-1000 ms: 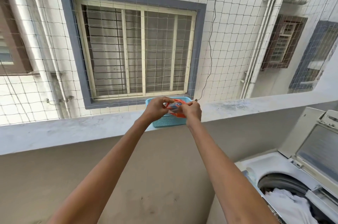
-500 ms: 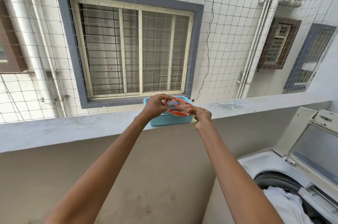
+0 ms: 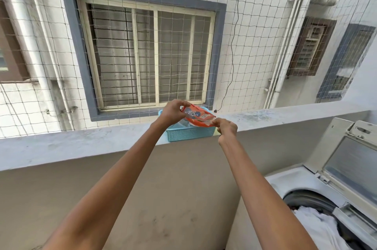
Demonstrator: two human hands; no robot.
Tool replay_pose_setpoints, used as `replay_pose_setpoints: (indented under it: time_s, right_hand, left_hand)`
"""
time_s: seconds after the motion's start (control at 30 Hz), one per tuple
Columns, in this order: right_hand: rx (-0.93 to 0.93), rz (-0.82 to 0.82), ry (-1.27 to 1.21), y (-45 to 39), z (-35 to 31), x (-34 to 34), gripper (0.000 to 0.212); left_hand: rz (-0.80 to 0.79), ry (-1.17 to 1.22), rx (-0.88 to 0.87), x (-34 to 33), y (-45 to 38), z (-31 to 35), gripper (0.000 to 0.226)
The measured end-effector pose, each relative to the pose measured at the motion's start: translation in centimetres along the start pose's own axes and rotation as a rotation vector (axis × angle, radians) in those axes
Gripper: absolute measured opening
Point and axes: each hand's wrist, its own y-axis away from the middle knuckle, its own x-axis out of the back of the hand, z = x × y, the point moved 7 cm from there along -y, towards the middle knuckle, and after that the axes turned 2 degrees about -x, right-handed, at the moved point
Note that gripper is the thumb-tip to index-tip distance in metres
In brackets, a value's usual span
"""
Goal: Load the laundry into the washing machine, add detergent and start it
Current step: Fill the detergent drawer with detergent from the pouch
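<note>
Both arms stretched out to the ledge (image 3: 81,143). Left hand (image 3: 173,112) and right hand (image 3: 226,128) each pinch an end of an orange detergent packet (image 3: 199,118), fingers curled on it — held just above the blue basket (image 3: 189,133). Washing machine (image 3: 318,192) at right, lid up, white laundry (image 3: 318,227) inside.

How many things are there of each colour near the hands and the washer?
Orange: 1, the detergent packet
Blue: 1, the basket
White: 2, the washing machine and the laundry
Total: 4
</note>
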Motion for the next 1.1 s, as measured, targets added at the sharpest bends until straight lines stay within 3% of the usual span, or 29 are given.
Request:
replay_pose_setpoints:
  time_s: [0.17,0.3,0.43,0.73,0.93,1.1]
  right_hand:
    - [0.035,0.003,0.024,-0.2,-1.8,0.9,0.025]
    - [0.044,-0.023,0.036,0.6,-4.0,2.8,0.004]
    - [0.068,-0.018,0.044,1.5,-6.6,5.8,0.018]
    - [0.107,0.201,-0.021,0.2,-8.7,15.3,0.012]
    - [0.144,0.47,-0.136,-1.2,-5.4,22.4,0.017]
    - [0.163,0.667,-0.208,-1.2,-0.8,28.3,0.024]
  left_hand:
    - [0.004,0.046,0.039,0.1,-0.4,0.1,0.025]
    - [0.097,0.143,0.041,1.1,-1.2,1.9,0.021]
    - [0.114,0.2,-0.018,0.8,-2.5,5.5,0.025]
    - [-0.063,0.3,-0.05,-8.4,-5.2,12.3,0.03]
    - [-0.052,0.36,-0.121,-16.9,-4.4,16.4,0.033]
    - [-0.136,0.368,-0.12,-25.6,-1.9,18.3,0.032]
